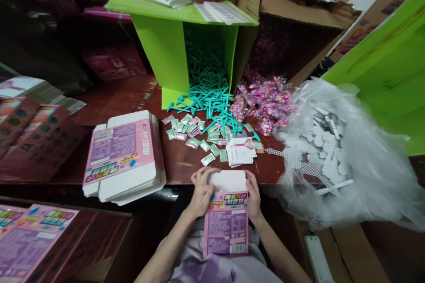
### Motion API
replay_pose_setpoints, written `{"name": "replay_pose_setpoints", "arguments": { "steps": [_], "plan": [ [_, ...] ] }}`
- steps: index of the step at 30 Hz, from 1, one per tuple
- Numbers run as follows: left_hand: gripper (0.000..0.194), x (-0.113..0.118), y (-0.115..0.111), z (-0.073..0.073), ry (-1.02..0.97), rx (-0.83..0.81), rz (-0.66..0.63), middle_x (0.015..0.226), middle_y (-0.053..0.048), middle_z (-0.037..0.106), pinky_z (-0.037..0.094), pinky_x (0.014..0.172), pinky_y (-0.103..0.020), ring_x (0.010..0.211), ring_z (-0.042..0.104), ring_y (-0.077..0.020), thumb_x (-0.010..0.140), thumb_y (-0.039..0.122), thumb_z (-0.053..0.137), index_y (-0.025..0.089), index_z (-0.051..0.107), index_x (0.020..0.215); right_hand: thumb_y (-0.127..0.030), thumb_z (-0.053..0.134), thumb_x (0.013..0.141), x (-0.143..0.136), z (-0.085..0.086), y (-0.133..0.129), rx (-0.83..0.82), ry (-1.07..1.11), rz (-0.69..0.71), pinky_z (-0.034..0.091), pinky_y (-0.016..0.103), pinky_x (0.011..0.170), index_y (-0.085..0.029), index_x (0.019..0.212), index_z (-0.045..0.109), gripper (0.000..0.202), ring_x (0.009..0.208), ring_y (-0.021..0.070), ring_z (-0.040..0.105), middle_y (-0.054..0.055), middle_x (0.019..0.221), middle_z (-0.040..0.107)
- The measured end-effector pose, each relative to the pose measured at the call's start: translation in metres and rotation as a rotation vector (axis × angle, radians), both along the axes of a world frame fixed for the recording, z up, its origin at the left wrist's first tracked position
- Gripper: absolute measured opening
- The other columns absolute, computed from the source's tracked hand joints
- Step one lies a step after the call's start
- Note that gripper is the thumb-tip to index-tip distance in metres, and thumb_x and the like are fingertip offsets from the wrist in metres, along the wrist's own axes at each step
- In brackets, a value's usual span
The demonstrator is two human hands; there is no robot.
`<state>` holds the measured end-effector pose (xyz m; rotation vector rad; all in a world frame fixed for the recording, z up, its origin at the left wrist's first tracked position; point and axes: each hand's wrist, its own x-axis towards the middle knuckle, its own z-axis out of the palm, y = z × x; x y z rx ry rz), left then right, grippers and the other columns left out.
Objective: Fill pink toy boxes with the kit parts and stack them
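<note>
A pink and purple printed carton point(226, 225) rests upright against my lap, its white top flap raised. My left hand point(202, 192) grips its upper left edge, fingers curled at the flap. On the opposite edge, my right hand point(253, 196) holds the same carton near the top. Just beyond the flap lies a small stack of white printed cards point(241, 151). Behind the cards are scattered small green and pink sachets point(193, 142). Teal plastic hammer-shaped sticks point(212, 104) spill out of a green box. The inside of the carton is hidden from me.
Flattened cartons point(124, 154) are stacked at left, with filled cartons point(31, 239) below. Bags of colourful beads point(265, 99) spill from a cardboard box point(299, 9). A clear plastic bag point(368, 154) of white plastic parts stands at right. The green box point(162, 48) carries paper stacks.
</note>
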<state>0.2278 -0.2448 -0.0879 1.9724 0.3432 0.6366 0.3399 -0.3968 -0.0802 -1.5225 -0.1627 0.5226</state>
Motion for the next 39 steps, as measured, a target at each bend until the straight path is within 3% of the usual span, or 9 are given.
{"name": "replay_pose_setpoints", "arguments": {
  "steps": [4,8,13,16,18,21,24,35,39],
  "plan": [
    [0.032,-0.008,-0.017,0.005,-0.194,-0.456,0.168,0.133,-0.005,0.042,0.028,0.103,-0.042,0.121,0.041,-0.026,0.09,0.035,0.036,0.024,0.066,0.088,-0.027,0.053,0.065,0.002,0.022,-0.005,0.174,0.397,0.322,0.049,0.037,0.072,-0.018,0.119,0.053,0.055,0.088,0.0266,0.063,0.008,0.104,0.067],
    [0.021,-0.011,-0.019,0.004,-0.11,-0.841,0.018,0.117,-0.005,0.057,0.039,0.093,-0.033,0.109,0.052,-0.0237,0.08,0.026,0.049,0.021,0.064,0.094,-0.011,0.052,0.048,0.004,0.019,0.0,0.161,0.465,0.243,0.048,0.03,0.061,-0.02,0.106,0.057,0.059,0.074,0.0234,0.064,0.004,0.09,0.07],
    [0.058,0.0,-0.016,-0.001,-0.086,-1.038,0.069,0.114,-0.004,0.062,0.045,0.075,-0.026,0.096,0.058,-0.0198,0.058,0.008,0.052,0.022,0.054,0.114,-0.026,0.059,0.068,-0.002,0.01,0.005,0.228,0.314,0.137,0.048,0.029,0.066,-0.02,0.092,0.063,0.025,0.078,0.0209,0.063,0.004,0.091,0.069],
    [0.077,0.005,-0.019,-0.001,-0.167,-1.045,0.141,0.113,-0.005,0.064,0.045,0.065,-0.025,0.084,0.061,-0.0178,0.056,0.007,0.05,0.027,0.036,0.13,-0.036,0.06,0.077,-0.003,0.011,0.005,0.156,0.16,0.146,0.048,0.03,0.07,-0.017,0.067,0.06,0.021,0.083,0.0202,0.062,0.007,0.097,0.068],
    [0.059,0.005,-0.02,-0.002,-0.11,-0.981,0.169,0.102,-0.005,0.068,0.045,0.063,-0.026,0.078,0.061,-0.018,0.062,0.012,0.05,0.022,0.048,0.12,-0.033,0.064,0.076,-0.002,0.013,0.004,0.115,0.041,0.177,0.046,0.031,0.079,-0.017,0.063,0.058,0.021,0.091,0.0212,0.061,0.007,0.098,0.067],
    [0.024,0.0,-0.019,-0.009,-0.069,-0.875,0.131,0.092,-0.007,0.068,0.045,0.075,-0.03,0.086,0.061,-0.0225,0.07,0.023,0.05,0.016,0.063,0.089,-0.033,0.064,0.077,0.0,0.013,0.003,0.094,-0.023,0.189,0.046,0.032,0.081,-0.02,0.091,0.063,0.019,0.096,0.0219,0.062,0.008,0.102,0.068],
    [0.027,-0.004,-0.017,-0.017,-0.116,-0.868,0.089,0.086,-0.005,0.067,0.044,0.068,-0.029,0.078,0.059,-0.0212,0.067,0.025,0.053,0.016,0.065,0.09,-0.035,0.064,0.078,0.0,0.012,0.005,0.085,0.055,0.198,0.048,0.031,0.073,-0.022,0.115,0.056,0.04,0.087,0.0219,0.065,0.008,0.101,0.07],
    [0.011,-0.003,-0.018,-0.006,-0.193,-0.685,0.113,0.092,-0.007,0.062,0.043,0.085,-0.034,0.09,0.058,-0.021,0.076,0.026,0.061,0.016,0.059,0.07,-0.025,0.066,0.07,0.001,0.01,0.008,0.157,0.145,0.268,0.049,0.033,0.077,-0.019,0.09,0.064,0.021,0.087,0.0225,0.065,0.008,0.096,0.071],
    [0.024,-0.002,-0.018,-0.003,-0.095,-0.589,0.177,0.103,-0.009,0.063,0.042,0.092,-0.035,0.1,0.059,-0.0224,0.071,0.024,0.07,0.017,0.064,0.093,-0.023,0.067,0.066,0.0,0.006,0.003,0.148,0.129,0.23,0.049,0.033,0.073,-0.019,0.079,0.062,0.014,0.081,0.0218,0.065,0.006,0.088,0.072]
  ]
}}
